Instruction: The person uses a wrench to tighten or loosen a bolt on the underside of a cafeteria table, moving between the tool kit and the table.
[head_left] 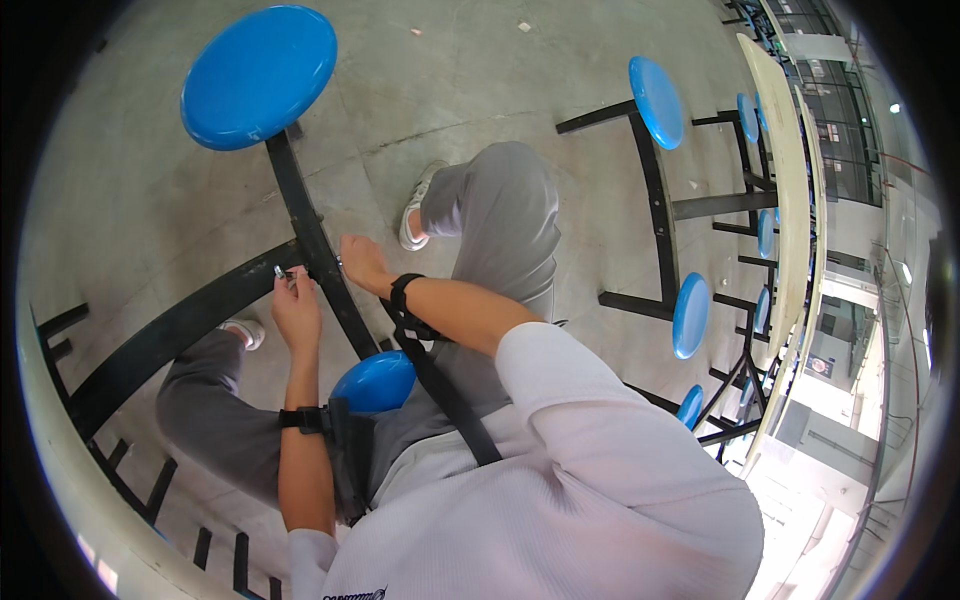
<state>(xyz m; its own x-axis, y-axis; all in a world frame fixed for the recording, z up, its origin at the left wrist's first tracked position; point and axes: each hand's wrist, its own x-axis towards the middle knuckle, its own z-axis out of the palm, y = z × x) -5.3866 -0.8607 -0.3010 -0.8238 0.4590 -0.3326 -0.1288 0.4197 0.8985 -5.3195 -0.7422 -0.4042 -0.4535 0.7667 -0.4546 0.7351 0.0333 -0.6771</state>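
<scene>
My left hand [297, 312] is raised beside the joint of a black metal frame, its fingertips pinched on a small silvery metal piece [279, 271] too small to name. Across the joint, my right hand [366, 264] is closed against the far side of the black crossbar [322, 262]. A glint of metal shows at its fingertips, but what it grips is hidden. From the left, a curved black beam [190, 310] meets the crossbar between my hands. One round blue seat [262, 75] tops the bar's far end; another blue seat [375, 382] lies beneath me at the near end.
My legs straddle the frame on the grey concrete floor [480, 60]. To the right stand more black frames with blue seats [657, 103] and a long pale tabletop [788, 200]. Black straps [450, 400] hang from my wrists. Black metal legs [160, 490] stand at lower left.
</scene>
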